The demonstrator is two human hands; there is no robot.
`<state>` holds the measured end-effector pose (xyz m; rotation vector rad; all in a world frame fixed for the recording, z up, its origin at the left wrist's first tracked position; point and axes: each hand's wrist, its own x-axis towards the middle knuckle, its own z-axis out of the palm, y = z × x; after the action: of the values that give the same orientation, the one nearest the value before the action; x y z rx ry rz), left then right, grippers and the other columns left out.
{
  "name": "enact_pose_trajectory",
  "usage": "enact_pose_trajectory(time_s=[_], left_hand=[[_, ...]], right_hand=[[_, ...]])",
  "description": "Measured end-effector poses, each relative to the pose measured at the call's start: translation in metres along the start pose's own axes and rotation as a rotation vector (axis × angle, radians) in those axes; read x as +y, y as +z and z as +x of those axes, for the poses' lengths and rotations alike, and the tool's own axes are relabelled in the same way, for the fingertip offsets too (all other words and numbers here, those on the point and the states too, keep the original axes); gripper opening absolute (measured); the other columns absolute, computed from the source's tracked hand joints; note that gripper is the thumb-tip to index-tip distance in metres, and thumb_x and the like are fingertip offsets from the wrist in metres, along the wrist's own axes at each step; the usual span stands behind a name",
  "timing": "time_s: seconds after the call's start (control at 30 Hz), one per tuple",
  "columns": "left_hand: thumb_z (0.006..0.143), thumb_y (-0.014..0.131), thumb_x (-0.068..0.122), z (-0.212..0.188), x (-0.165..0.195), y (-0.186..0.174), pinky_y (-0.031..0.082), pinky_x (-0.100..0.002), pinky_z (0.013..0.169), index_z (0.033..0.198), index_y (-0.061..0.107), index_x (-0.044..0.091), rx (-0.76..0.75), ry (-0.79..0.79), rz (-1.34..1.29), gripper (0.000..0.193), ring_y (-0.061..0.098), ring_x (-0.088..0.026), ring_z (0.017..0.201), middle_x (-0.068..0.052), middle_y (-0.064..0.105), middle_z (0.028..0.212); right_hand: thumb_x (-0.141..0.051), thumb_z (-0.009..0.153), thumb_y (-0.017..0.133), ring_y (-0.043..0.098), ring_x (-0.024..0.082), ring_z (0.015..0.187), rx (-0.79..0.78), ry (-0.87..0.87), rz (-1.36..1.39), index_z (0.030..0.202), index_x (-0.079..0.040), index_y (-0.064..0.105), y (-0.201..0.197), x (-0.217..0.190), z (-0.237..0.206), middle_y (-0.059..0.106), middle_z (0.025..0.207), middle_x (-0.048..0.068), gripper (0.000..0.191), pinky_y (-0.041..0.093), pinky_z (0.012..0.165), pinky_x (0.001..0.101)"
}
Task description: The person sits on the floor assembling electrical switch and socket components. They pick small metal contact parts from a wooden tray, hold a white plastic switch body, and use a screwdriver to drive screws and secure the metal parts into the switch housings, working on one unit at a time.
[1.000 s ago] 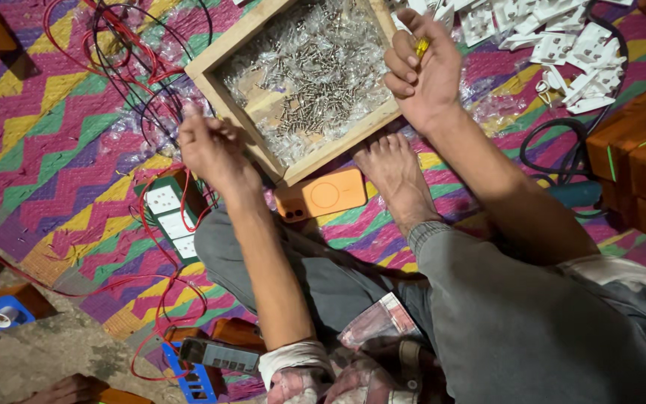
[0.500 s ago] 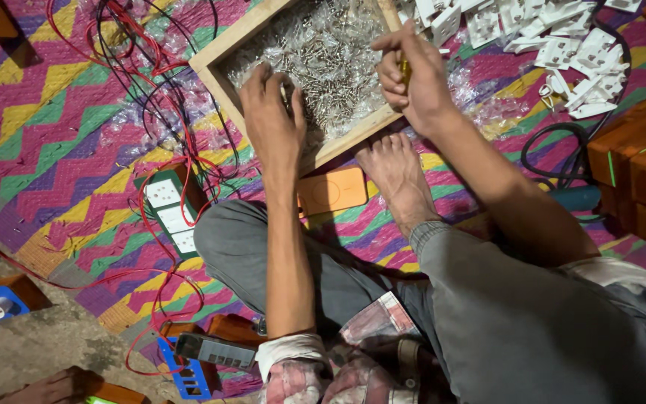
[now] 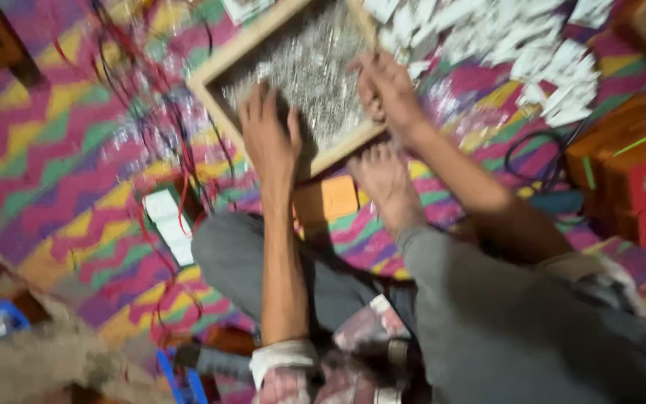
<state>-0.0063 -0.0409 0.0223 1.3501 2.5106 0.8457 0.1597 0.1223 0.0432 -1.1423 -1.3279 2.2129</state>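
Note:
A shallow wooden tray (image 3: 218,63) filled with several small shiny metal parts lies on a zigzag-patterned mat. My left hand (image 3: 267,138) rests flat on the parts at the tray's near side, fingers spread, holding nothing. At the tray's right rim, my right hand (image 3: 386,93) has its fingers curled shut; the small yellow piece it gripped in the earlier frames is lost in the blur now. My bare foot (image 3: 383,183) sits just below the tray. The whole view is motion-blurred.
A flat orange box (image 3: 327,202) lies by my knee. A white socket strip (image 3: 166,224) and tangled red wires (image 3: 181,168) are to the left. White small parts (image 3: 525,45) are heaped at upper right; orange-red crates (image 3: 637,179) and a black cable (image 3: 532,161) stand right.
My left hand moved from the mat beside the tray up into the tray and now lies on the metal parts. The right hand stayed at the tray's rim. The camera shifted.

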Motion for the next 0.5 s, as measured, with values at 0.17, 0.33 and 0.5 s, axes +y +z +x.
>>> enact_pose_trajectory(time_s=[0.17, 0.33, 0.5], left_hand=[[0.096, 0.072, 0.022, 0.009, 0.012, -0.002, 0.039, -0.050, 0.113, 0.138, 0.059, -0.002, -0.031, 0.004, -0.024, 0.050, 0.051, -0.047, 0.128, -0.021, 0.052, 0.151], [0.095, 0.074, 0.023, -0.001, 0.015, -0.009, 0.038, -0.053, 0.112, 0.143, 0.053, -0.006, -0.160, 0.081, 0.020, 0.060, 0.047, -0.049, 0.129, -0.026, 0.044, 0.157], [0.092, 0.078, 0.023, -0.005, 0.019, -0.013, 0.039, -0.051, 0.110, 0.144, 0.051, -0.006, -0.143, 0.092, 0.007, 0.065, 0.049, -0.047, 0.125, -0.024, 0.047, 0.152]], right_hand=[[-0.032, 0.103, 0.060, 0.033, 0.002, 0.045, -0.024, 0.034, 0.158, 0.114, -0.009, 0.065, 0.006, -0.007, 0.011, 0.041, 0.061, -0.009, 0.026, 0.025, 0.038, 0.0211], [-0.030, 0.110, 0.057, 0.037, 0.004, 0.051, -0.001, -0.046, 0.060, 0.114, -0.005, 0.069, 0.009, -0.004, 0.010, 0.042, 0.064, -0.008, 0.028, 0.031, 0.044, 0.0233], [-0.032, 0.107, 0.058, 0.033, 0.002, 0.045, -0.062, -0.045, 0.094, 0.109, -0.006, 0.067, 0.007, -0.003, 0.009, 0.041, 0.062, -0.009, 0.027, 0.028, 0.040, 0.0210]])
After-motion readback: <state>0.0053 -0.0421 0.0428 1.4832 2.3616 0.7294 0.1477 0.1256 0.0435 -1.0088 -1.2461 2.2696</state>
